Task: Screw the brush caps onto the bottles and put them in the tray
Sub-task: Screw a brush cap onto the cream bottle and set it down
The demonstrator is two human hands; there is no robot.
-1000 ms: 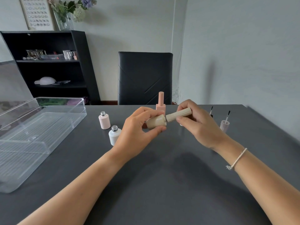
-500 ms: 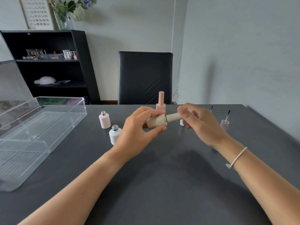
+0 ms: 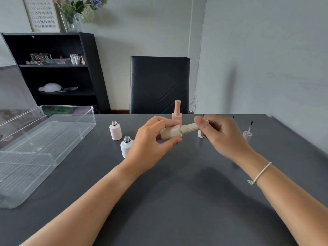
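Observation:
My left hand (image 3: 150,144) grips a beige bottle (image 3: 171,134) held sideways above the table. Its beige brush cap (image 3: 190,127) sits on the bottle's neck, and my right hand (image 3: 220,137) pinches that cap between thumb and fingers. A pale pink open bottle (image 3: 115,132) and a white open bottle (image 3: 126,148) stand left of my hands. Behind them stands a capped pink bottle (image 3: 177,115). A clear brush cap (image 3: 248,134) stands brush-up at the right, and a white cap (image 3: 200,134) shows partly behind my right hand. The clear tray (image 3: 53,139) lies at the left.
The dark grey table (image 3: 177,201) stretches toward me. A black chair (image 3: 159,86) stands behind its far edge, a black shelf unit (image 3: 53,71) at the back left, and a wall close on the right.
My right hand has rolled round the cap, its thumb now on top and the fingers covering the cap's far end. The bottle and left hand stayed in place.

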